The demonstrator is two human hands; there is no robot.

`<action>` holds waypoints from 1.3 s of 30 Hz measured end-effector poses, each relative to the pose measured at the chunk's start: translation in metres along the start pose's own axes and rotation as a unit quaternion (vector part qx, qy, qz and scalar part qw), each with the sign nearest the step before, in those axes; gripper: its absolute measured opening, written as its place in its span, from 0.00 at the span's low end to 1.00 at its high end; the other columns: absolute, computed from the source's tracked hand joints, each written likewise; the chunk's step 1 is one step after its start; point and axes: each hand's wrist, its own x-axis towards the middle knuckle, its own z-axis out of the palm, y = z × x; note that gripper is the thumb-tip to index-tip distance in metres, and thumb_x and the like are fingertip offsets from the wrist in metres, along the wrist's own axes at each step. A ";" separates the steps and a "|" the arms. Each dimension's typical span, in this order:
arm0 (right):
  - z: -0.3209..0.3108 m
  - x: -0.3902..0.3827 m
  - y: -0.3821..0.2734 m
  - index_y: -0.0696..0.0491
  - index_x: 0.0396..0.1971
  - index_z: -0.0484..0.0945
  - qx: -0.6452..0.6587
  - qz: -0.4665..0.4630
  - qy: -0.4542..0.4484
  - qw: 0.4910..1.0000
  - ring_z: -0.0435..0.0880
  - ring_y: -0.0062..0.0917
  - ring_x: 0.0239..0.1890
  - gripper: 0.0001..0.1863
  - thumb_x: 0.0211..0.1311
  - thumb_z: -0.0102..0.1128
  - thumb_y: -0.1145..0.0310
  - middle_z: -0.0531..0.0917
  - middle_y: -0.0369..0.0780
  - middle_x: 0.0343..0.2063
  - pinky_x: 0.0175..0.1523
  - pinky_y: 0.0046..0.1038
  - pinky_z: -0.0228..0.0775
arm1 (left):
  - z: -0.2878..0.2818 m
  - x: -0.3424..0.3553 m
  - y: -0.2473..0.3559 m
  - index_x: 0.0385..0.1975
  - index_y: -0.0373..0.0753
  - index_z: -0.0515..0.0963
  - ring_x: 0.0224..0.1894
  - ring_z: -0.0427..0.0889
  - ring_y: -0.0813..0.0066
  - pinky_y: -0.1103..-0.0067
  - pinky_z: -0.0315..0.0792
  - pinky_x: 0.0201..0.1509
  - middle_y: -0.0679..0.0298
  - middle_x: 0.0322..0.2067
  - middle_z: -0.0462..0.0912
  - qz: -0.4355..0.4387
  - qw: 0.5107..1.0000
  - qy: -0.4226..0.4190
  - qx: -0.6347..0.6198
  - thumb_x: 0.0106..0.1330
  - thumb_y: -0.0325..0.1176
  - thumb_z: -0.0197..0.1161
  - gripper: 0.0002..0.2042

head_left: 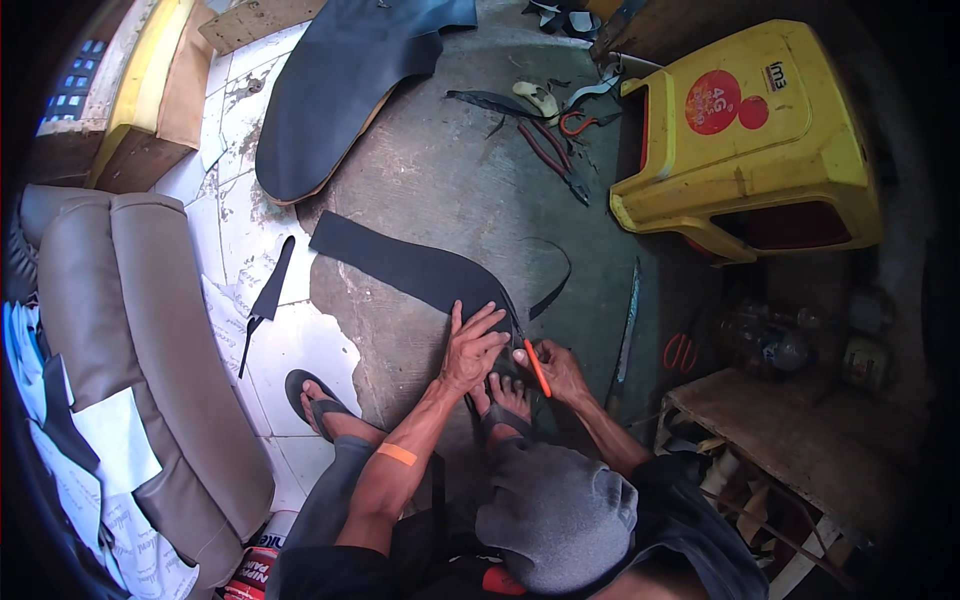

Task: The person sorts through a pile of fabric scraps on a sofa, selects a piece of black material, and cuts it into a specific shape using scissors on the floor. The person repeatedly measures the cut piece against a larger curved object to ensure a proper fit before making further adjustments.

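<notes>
A long curved piece of black sheet material (400, 259) lies on the grey floor, its near end under my hands. My left hand (473, 348) rests on that end with fingers stretched out, pressing it down. In my right hand (557, 372), fingers closed, is a pair of scissors (537, 367) with orange handles, seen edge-on. Their dark blades run along the right edge of the black piece, where blade and material are hard to tell apart. A thin black offcut strip (556, 285) curls on the floor just right of the piece.
Pliers (548, 158) and other hand tools lie ahead, beside a yellow plastic stool (745, 140). A large black sheet (350, 90) is at far left. A brown padded cushion (190, 350) stands left, a wooden bench (800, 430) right. Sandalled feet (322, 405) are close to the work.
</notes>
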 end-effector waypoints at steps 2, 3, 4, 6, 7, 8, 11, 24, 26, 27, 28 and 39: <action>-0.002 -0.003 0.003 0.57 0.26 0.75 -0.019 0.004 -0.004 1.000 0.75 0.21 0.24 0.35 0.53 0.70 0.34 0.77 0.38 0.19 0.30 0.29 0.69 | 0.000 -0.003 0.000 0.35 0.42 0.87 0.67 0.73 0.60 0.43 0.41 0.76 0.59 0.56 0.82 0.010 1.000 -0.010 0.003 0.56 0.27 0.70 0.07; -0.001 -0.002 0.003 0.57 0.25 0.75 -0.016 -0.006 -0.006 1.000 0.75 0.21 0.24 0.35 0.54 0.70 0.34 0.77 0.38 0.19 0.30 0.29 0.69 | 0.000 -0.003 -0.001 0.35 0.42 0.87 0.67 0.73 0.60 0.43 0.41 0.76 0.59 0.56 0.82 0.015 1.000 -0.015 0.011 0.56 0.27 0.70 0.07; -0.002 -0.001 0.001 0.57 0.25 0.75 -0.013 -0.014 -0.004 1.000 0.74 0.21 0.24 0.35 0.54 0.70 0.34 0.77 0.38 0.19 0.30 0.29 0.69 | 0.001 -0.002 -0.002 0.35 0.41 0.87 0.67 0.73 0.60 0.43 0.41 0.76 0.59 0.56 0.82 0.021 0.999 -0.019 0.015 0.56 0.27 0.70 0.07; -0.002 0.002 -0.004 0.57 0.25 0.75 -0.002 -0.029 0.005 1.000 0.73 0.20 0.24 0.34 0.54 0.70 0.35 0.75 0.36 0.19 0.30 0.29 0.68 | -0.001 -0.003 -0.004 0.35 0.41 0.87 0.67 0.73 0.60 0.43 0.40 0.76 0.59 0.56 0.82 0.032 0.999 -0.031 0.013 0.56 0.26 0.69 0.07; 0.000 0.003 -0.002 0.57 0.25 0.75 0.004 -0.029 0.003 1.000 0.73 0.20 0.24 0.34 0.54 0.70 0.35 0.76 0.36 0.19 0.30 0.29 0.68 | -0.003 -0.004 -0.005 0.35 0.41 0.87 0.67 0.73 0.60 0.43 0.40 0.76 0.59 0.56 0.82 0.035 0.999 -0.037 0.007 0.56 0.26 0.69 0.07; 0.002 0.006 0.003 0.57 0.26 0.75 0.008 -0.030 0.002 1.000 0.73 0.20 0.24 0.34 0.55 0.70 0.35 0.76 0.36 0.19 0.30 0.29 0.68 | -0.004 -0.005 -0.007 0.35 0.41 0.87 0.67 0.73 0.59 0.43 0.39 0.76 0.59 0.56 0.82 0.039 0.998 -0.041 0.001 0.56 0.26 0.68 0.07; 0.002 0.009 0.015 0.56 0.26 0.76 -0.011 -0.029 0.002 1.000 0.73 0.20 0.24 0.33 0.55 0.70 0.36 0.76 0.35 0.19 0.30 0.29 0.68 | -0.007 -0.007 -0.011 0.33 0.41 0.87 0.68 0.72 0.61 0.42 0.39 0.76 0.59 0.55 0.82 0.054 0.997 -0.055 0.006 0.56 0.27 0.68 0.07; -0.008 0.017 0.012 0.58 0.31 0.78 -0.048 -0.039 -0.022 0.998 0.72 0.18 0.26 0.31 0.58 0.71 0.40 0.75 0.34 0.21 0.30 0.26 0.65 | -0.009 -0.010 -0.013 0.34 0.43 0.87 0.69 0.71 0.63 0.43 0.39 0.77 0.61 0.55 0.82 0.075 0.994 -0.084 0.004 0.57 0.28 0.68 0.06; -0.006 0.016 0.010 0.58 0.31 0.77 -0.041 -0.045 -0.022 0.998 0.70 0.18 0.25 0.31 0.57 0.71 0.40 0.74 0.33 0.21 0.30 0.27 0.64 | -0.012 -0.010 -0.014 0.34 0.44 0.87 0.69 0.71 0.63 0.43 0.39 0.77 0.61 0.55 0.82 0.079 0.992 -0.093 0.014 0.57 0.28 0.68 0.06; -0.004 0.019 0.007 0.57 0.30 0.77 -0.031 -0.047 -0.019 0.998 0.69 0.18 0.25 0.30 0.58 0.71 0.40 0.74 0.33 0.21 0.29 0.27 0.63 | -0.013 -0.011 -0.014 0.34 0.44 0.87 0.69 0.71 0.63 0.43 0.39 0.77 0.61 0.55 0.82 0.082 0.992 -0.097 0.018 0.57 0.28 0.68 0.06; -0.005 0.020 0.003 0.57 0.29 0.76 -0.020 -0.052 -0.014 0.998 0.68 0.18 0.25 0.30 0.58 0.71 0.41 0.73 0.32 0.21 0.29 0.27 0.62 | -0.014 -0.011 -0.015 0.33 0.44 0.87 0.69 0.71 0.63 0.43 0.39 0.77 0.61 0.55 0.82 0.082 0.991 -0.102 0.019 0.57 0.28 0.68 0.06; -0.005 0.022 0.006 0.55 0.30 0.77 -0.042 -0.047 -0.020 0.998 0.68 0.17 0.26 0.28 0.57 0.72 0.43 0.72 0.31 0.21 0.30 0.26 0.62 | -0.015 -0.015 -0.019 0.33 0.44 0.86 0.69 0.70 0.62 0.43 0.38 0.77 0.61 0.56 0.82 0.089 0.987 -0.137 0.010 0.57 0.30 0.66 0.05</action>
